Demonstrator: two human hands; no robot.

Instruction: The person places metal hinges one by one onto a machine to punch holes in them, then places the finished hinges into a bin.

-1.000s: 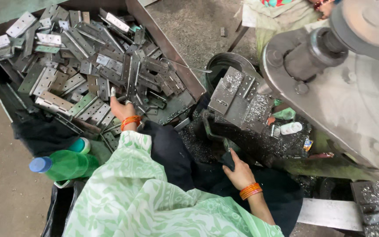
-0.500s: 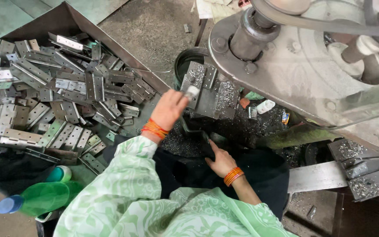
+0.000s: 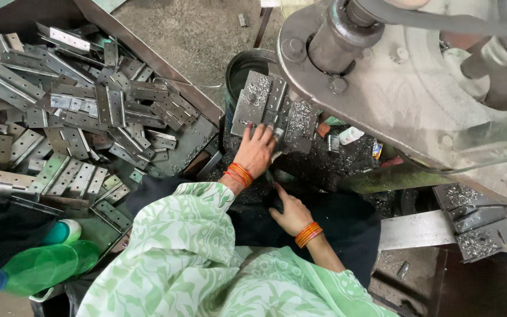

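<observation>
Fingers of the left hand (image 3: 256, 149) are pressing flat on the chip-strewn press fixture (image 3: 271, 108) at frame centre, seemingly steadying work, while the right hand (image 3: 291, 211) is curling around a dark handle (image 3: 274, 191) below it, the hinge tray (image 3: 200, 138) lying within reach at upper left.

Metal workshop: press machine (image 3: 394, 76), heaped hinges (image 3: 77, 123).

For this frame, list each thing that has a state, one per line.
left hand: laid flat on the press bed, fingers spread.
right hand: closed around a dark lever.
press bed: strewn with metal shavings.
hinge plates: heaped loosely in the tray, lying flat and tilted.
green bottle: lying on its side, cap on.
</observation>
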